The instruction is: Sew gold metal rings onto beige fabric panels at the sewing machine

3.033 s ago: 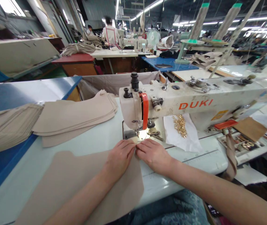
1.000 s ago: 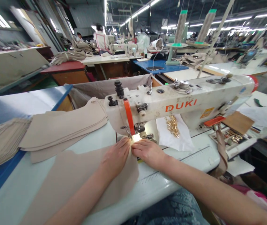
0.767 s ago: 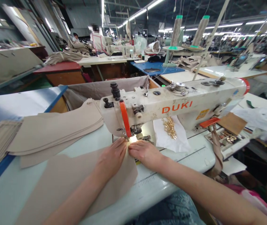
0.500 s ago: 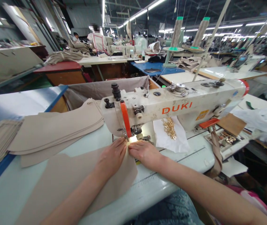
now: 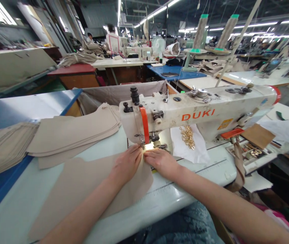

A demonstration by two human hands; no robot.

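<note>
A beige fabric panel (image 5: 83,189) lies on the pale table of a white sewing machine (image 5: 170,110) with an orange lever. My left hand (image 5: 128,162) rests on the panel just left of the lit needle area, its fingers pressed together on the fabric. To the right of the needle, my right hand (image 5: 162,162) has its fingers together on the panel's edge, fingertips close to the left ones. The presser foot is partly hidden by my fingers.
Stacked beige panels (image 5: 70,134) lie left, beside another pile (image 5: 4,145) on a blue surface (image 5: 7,178). Gold metal rings (image 5: 187,137) sit on white cloth (image 5: 200,149) behind my right hand. A parts tray (image 5: 251,156) is at right. People and machines stand farther back.
The camera view has shifted, so the scene sits farther right in the picture. Both hands stay by the needle on the panel, with little visible movement.
</note>
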